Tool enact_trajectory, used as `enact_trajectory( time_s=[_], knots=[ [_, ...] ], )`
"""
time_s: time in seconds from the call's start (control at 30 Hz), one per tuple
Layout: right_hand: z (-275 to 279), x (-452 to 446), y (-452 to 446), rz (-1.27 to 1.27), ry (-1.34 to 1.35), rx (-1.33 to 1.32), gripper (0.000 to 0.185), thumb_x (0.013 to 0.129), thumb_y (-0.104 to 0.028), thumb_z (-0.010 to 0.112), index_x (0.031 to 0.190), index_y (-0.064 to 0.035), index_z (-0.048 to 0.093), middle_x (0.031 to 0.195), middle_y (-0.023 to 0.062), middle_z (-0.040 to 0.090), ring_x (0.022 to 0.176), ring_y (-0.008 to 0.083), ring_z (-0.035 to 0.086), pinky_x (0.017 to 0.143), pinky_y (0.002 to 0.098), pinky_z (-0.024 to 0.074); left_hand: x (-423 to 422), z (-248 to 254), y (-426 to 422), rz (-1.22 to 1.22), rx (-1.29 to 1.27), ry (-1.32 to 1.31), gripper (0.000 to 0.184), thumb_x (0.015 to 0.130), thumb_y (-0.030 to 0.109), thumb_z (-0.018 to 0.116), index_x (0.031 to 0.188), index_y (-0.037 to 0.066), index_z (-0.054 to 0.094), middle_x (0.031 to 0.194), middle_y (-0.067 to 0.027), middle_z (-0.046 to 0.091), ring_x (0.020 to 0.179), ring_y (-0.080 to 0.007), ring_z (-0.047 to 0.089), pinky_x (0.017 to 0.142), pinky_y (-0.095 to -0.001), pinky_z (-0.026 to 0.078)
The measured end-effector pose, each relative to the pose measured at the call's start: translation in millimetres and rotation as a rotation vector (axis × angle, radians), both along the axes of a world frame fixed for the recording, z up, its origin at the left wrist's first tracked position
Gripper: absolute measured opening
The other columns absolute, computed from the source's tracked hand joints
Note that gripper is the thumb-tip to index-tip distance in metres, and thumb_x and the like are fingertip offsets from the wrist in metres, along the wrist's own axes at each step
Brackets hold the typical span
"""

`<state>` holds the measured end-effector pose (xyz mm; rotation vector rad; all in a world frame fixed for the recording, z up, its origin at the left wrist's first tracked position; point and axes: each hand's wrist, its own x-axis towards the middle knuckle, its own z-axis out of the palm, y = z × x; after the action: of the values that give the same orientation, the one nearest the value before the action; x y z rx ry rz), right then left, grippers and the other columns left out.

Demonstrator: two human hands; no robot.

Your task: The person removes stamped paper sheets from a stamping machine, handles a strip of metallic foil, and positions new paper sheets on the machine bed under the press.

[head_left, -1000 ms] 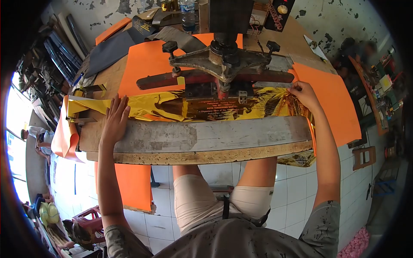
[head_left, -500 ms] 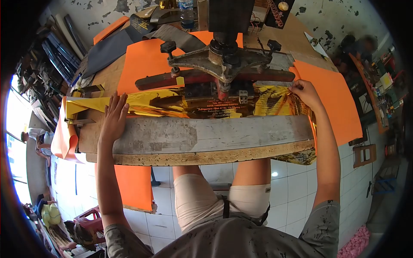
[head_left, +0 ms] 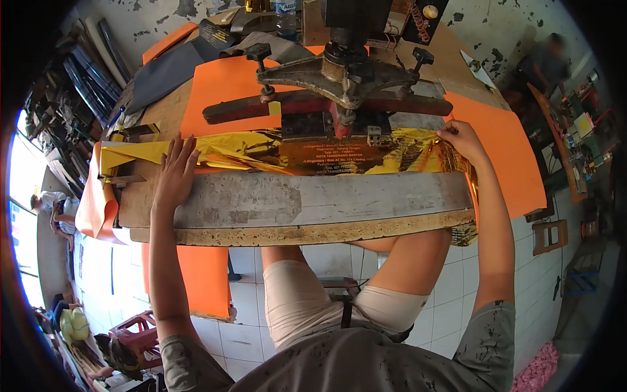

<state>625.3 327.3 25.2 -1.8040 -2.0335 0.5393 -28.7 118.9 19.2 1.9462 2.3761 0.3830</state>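
A strip of shiny gold foil (head_left: 241, 151) runs from side to side beneath a heavy metal press head (head_left: 343, 85). Cut-out lettering shows in the foil's darker middle part (head_left: 333, 157), just in front of the press. My left hand (head_left: 174, 171) lies flat with fingers stretched over the foil's left part and the grey plate (head_left: 313, 202). At the other end, my right hand (head_left: 462, 140) pinches the foil's crumpled edge between thumb and fingers. Orange sheets (head_left: 499, 153) lie under and beside the right forearm.
Another orange sheet (head_left: 222, 91) lies behind the press, with dark sheets (head_left: 163, 78) to its left. A water bottle (head_left: 285, 19) stands at the back. A metal bracket (head_left: 130, 134) holds the foil's left end. Far right, a person (head_left: 548, 62) is near a bench.
The press head sits slightly higher over the foil, and more lettering shows. My right leg has swung outward to the right. Both hands stay nearly in place.
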Motion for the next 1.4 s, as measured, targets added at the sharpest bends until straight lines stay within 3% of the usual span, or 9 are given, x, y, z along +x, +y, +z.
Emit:
enact_trajectory(
  time_s=[0.63,0.73,0.83,1.4],
  knots=[
    [-0.8,2.8,7.7,0.013,0.034,-0.032,0.030,0.091,-0.031,0.078,0.097,-0.0016,0.073,0.080,0.0054,0.068,0.075,0.0155,0.063,0.072,0.0323,0.0490,-0.9,-1.2,0.8,0.029,-0.024,0.002,0.062,0.110,0.051,0.025,0.162,0.017,0.034,0.170,-0.0159,0.020,0.158,-0.0309,0.015,0.127,-0.0522,0.010],
    [-1.8,3.7,8.9,0.036,0.023,-0.027,0.024,0.095,-0.025,0.075,0.093,-0.0015,0.070,0.082,0.0024,0.066,0.075,0.0109,0.059,0.072,0.0305,0.0468,0.2,-1.7,-0.1,0.029,-0.026,0.002,0.062,0.110,0.050,0.025,0.161,0.017,0.034,0.170,-0.0159,0.020,0.158,-0.0307,0.015,0.128,-0.0520,0.010],
    [-2.6,4.5,9.2,0.019,0.019,-0.013,0.032,0.091,-0.032,0.078,0.097,-0.0016,0.073,0.081,0.0057,0.069,0.075,0.0158,0.064,0.073,0.0323,0.0491,2.3,-0.7,-2.4,0.033,-0.024,-0.004,0.062,0.110,0.050,0.026,0.161,0.016,0.034,0.170,-0.0157,0.020,0.158,-0.0303,0.015,0.128,-0.0515,0.009],
    [6.0,1.2,1.1,0.036,0.074,-0.059,0.025,0.092,-0.027,0.078,0.095,-0.0023,0.073,0.081,0.0035,0.067,0.077,0.0142,0.062,0.074,0.0305,0.0482,0.4,-1.3,-2.5,0.049,-0.030,-0.020,0.062,0.109,0.049,0.030,0.162,0.015,0.033,0.170,-0.0158,0.020,0.158,-0.0299,0.016,0.128,-0.0494,0.009]
  ],
)
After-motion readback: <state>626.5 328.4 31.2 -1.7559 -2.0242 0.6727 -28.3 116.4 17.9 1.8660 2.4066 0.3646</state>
